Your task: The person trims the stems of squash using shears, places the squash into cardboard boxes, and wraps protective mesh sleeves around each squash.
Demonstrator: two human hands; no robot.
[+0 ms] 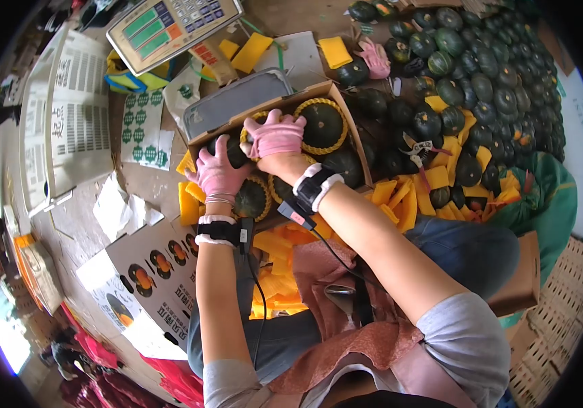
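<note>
A cardboard box [354,134] in front of me holds several dark green pumpkins, some ringed by yellow foam nets. One netted pumpkin [322,126] sits in its far right part, another [251,200] in the near left. My left hand [219,174], in a pink glove, curls around a dark pumpkin [237,152] at the box's left side. Beside it my right hand [276,138], also gloved in pink, has its fingers bent over a yellow foam net [244,135] at the same pumpkin's far side. The palms hide part of what they grip.
A weighing scale [176,30] with a grey platform [237,102] stands behind the box. Pumpkins [449,42] are heaped at the far right. Yellow foam nets [279,275] pile up near my lap. Scissors [419,151], sticker sheets [146,129] and a printed carton [148,285] lie around.
</note>
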